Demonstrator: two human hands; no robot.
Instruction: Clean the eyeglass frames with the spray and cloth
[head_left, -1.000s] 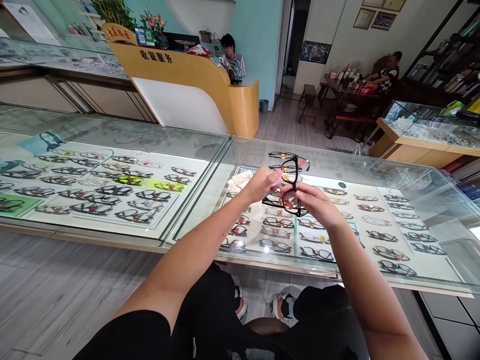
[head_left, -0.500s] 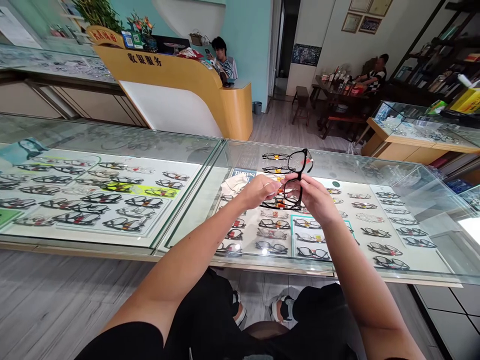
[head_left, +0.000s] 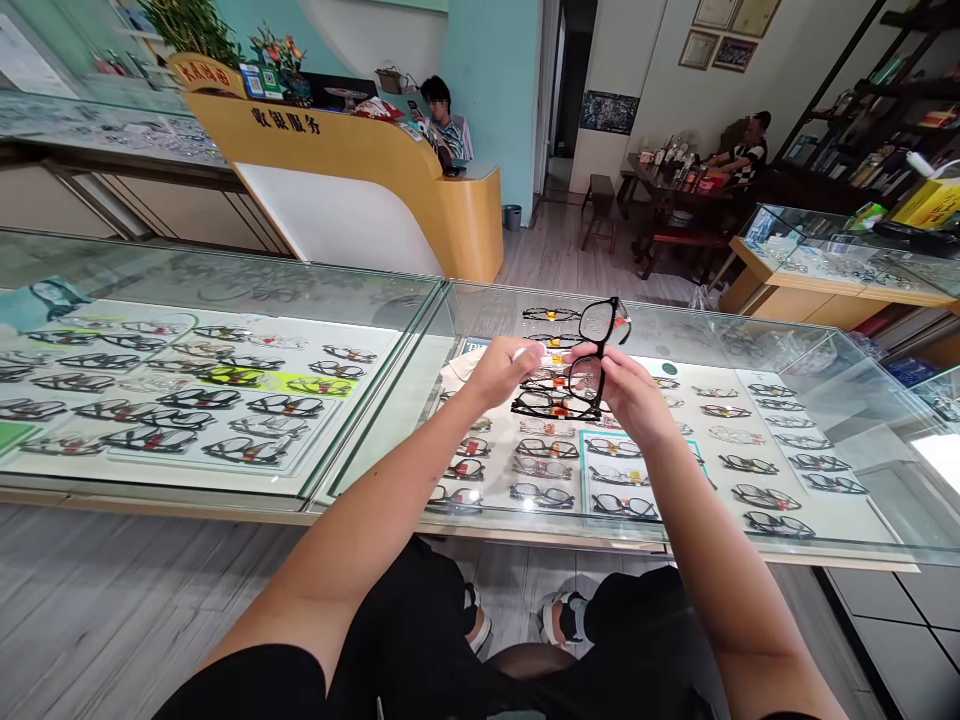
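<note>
Eyeglasses (head_left: 602,341), glossy black full-rim frame, clear lenses, held on end

Position: in the air above the right-hand section of a long clear-glass display case with a pale wooden front edge (head_left: 750,557); one rim stands over the other, slightly tilted.

Right hand (head_left: 634,392), bare: thumb and fingers pinched narrowly on the frame near its bridge. Grip presumably chosen to leave most of both lenses uncovered, and to let the wrist turn the whole frame.

Left hand (head_left: 496,376), bare: curled narrowly around a small white item (head_left: 519,354), soft-looking, perhaps cloth or tissue; material uncertain. Hand stands near the eyeglasses but apart from them, so nothing seems to press on the lenses from that side.

Crumpled off-white cloth-like piece (head_left: 454,372): just beside the left hand, on its outer side; whether above or beneath the glass cannot be told.

Dark and clear spectacle frames (head_left: 541,496): laid in rows inside the case, many with small coloured tags; spacing apparently lets each pair be viewed singly through the glass.

Curved yellow-wood desk (head_left: 471,222): well apart, beyond the case; a seated person in a striped top (head_left: 452,138) behind it.
</note>
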